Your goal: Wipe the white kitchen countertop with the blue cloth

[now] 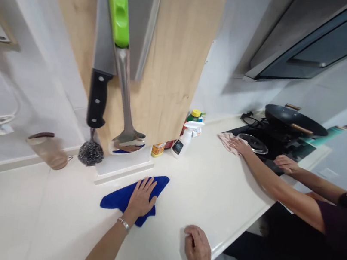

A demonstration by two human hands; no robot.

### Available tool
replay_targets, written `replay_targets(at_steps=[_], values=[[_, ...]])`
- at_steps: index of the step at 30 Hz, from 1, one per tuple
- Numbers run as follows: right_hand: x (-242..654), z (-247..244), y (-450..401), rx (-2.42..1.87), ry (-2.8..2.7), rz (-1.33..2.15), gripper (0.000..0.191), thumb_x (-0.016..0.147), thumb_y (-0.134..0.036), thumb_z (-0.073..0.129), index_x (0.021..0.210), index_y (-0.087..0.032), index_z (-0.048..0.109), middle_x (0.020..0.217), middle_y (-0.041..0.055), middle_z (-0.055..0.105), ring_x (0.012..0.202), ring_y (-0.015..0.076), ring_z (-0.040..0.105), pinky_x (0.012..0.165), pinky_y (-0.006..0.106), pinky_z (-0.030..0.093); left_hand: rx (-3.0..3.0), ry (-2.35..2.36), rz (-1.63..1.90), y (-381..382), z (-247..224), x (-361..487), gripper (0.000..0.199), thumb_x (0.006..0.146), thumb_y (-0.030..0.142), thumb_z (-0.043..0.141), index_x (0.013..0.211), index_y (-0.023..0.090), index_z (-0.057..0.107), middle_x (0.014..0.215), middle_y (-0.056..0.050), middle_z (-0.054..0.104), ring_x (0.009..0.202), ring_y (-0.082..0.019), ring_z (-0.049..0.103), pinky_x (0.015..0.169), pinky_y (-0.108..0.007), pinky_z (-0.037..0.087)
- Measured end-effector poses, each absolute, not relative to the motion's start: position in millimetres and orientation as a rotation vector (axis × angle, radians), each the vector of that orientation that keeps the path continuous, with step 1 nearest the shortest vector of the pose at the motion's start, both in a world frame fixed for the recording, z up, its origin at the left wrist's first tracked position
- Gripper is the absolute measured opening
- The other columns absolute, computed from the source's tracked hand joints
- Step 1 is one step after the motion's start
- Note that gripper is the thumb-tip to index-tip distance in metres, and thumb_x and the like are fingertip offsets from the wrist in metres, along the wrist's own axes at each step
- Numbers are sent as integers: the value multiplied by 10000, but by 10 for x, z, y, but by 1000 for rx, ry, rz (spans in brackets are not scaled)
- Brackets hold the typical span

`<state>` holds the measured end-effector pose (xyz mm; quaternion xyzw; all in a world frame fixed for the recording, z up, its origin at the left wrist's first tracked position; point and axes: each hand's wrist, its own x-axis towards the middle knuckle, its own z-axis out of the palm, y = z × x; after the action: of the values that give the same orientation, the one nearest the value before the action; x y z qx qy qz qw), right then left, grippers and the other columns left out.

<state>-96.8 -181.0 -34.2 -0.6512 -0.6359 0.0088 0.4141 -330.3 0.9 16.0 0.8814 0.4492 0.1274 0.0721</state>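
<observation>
My left hand (141, 200) lies flat with spread fingers on a blue cloth (118, 196), pressing it against the white countertop (179, 196). A bracelet circles that wrist. Near the counter's front edge, my right hand (197, 251) rests with its fingers curled in; I see nothing held in it. Behind the cloth, a wooden board (177, 61) stands against the wall. In front of it hang a ladle (127, 92) with a green handle, a black-handled knife (98, 99) and a steel wool scrubber (91, 153).
At right a co-worker's hand (239, 147) is on a pale pink cloth (225, 141) beside the black stove (274, 151), which bears a wok (292, 119) and a glass lid (254, 144). A white spray bottle (183, 142) stands by the board. A brownish cup (49, 150) is left.
</observation>
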Motion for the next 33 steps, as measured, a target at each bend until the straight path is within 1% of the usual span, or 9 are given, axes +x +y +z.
replay_targets(at_steps=[5, 9, 12, 15, 17, 20, 23, 27, 33], values=[[-976, -315, -1797, -1688, -1581, 63, 230, 883, -102, 436, 934, -253, 601, 933, 43, 667, 922, 199, 654, 830, 375, 570, 2566, 1320, 397, 542, 105, -2691, 579, 984, 411, 371, 1536, 235, 382, 1640, -11, 329, 1534, -215, 216, 1278, -474, 140], [-978, -324, -1796, -1698, -1576, 68, 232, 879, -81, 439, 939, -242, 595, 945, 42, 658, 930, 184, 643, 825, 348, 562, 2525, 1346, 405, 839, 55, -2391, 588, 982, 433, 360, 1534, 233, 391, 1644, -13, 320, 1538, -222, 199, 1275, -470, 136], [-970, -325, -1777, -1678, -1575, 48, 233, 873, -70, 441, 925, -243, 588, 927, 31, 653, 908, 171, 639, 808, 327, 557, 2476, 1402, 425, 933, 49, -2266, 593, 982, 424, 347, 1537, 221, 392, 1647, -23, 313, 1536, -234, 201, 1271, -471, 145], [-953, -321, -1763, -1653, -1584, 22, 224, 870, -72, 440, 906, -244, 579, 901, 22, 651, 875, 164, 638, 792, 318, 554, 2455, 1430, 416, 865, 78, -2248, 605, 985, 418, 337, 1547, 196, 375, 1646, -49, 312, 1538, -248, 199, 1271, -481, 147], [-936, -330, -1769, -1634, -1587, -3, 208, 869, -85, 448, 898, -244, 580, 891, 20, 656, 866, 165, 640, 787, 318, 552, 2459, 1442, 407, 712, 98, -2314, 612, 986, 432, 346, 1547, 191, 376, 1644, -54, 316, 1538, -246, 201, 1273, -471, 154], [-908, -373, -1793, -1606, -1593, -38, 175, 873, -124, 466, 900, -242, 592, 888, 24, 666, 857, 177, 644, 785, 332, 549, 2489, 1415, 404, 345, 94, -2540, 615, 989, 468, 362, 1550, 216, 367, 1648, -35, 308, 1537, -227, 206, 1275, -449, 169], [-885, -442, -1825, -1609, -1617, -33, 160, 883, -167, 468, 925, -238, 605, 915, 36, 676, 873, 192, 643, 803, 354, 541, 2534, 1327, 432, -122, 51, -2890, 617, 998, 486, 361, 1562, 238, 333, 1655, -29, 293, 1538, -220, 205, 1276, -461, 175], [-858, -528, -1859, -1632, -1621, -51, 158, 893, -208, 459, 943, -230, 608, 940, 47, 679, 898, 201, 630, 838, 372, 526, 2540, 1292, 462, -774, 32, -3452, 619, 1005, 474, 372, 1578, 258, 284, 1655, -24, 295, 1541, -225, 199, 1274, -474, 189], [-804, -608, -1872, -1680, -1653, -51, 169, 881, -252, 444, 933, -224, 602, 939, 61, 673, 905, 223, 611, 830, 385, 518, 2558, 1333, 398, -1632, 129, -4298, 631, 1003, 439, 417, 1589, 297, 232, 1659, -16, 277, 1534, -227, 225, 1259, -496, 243]])
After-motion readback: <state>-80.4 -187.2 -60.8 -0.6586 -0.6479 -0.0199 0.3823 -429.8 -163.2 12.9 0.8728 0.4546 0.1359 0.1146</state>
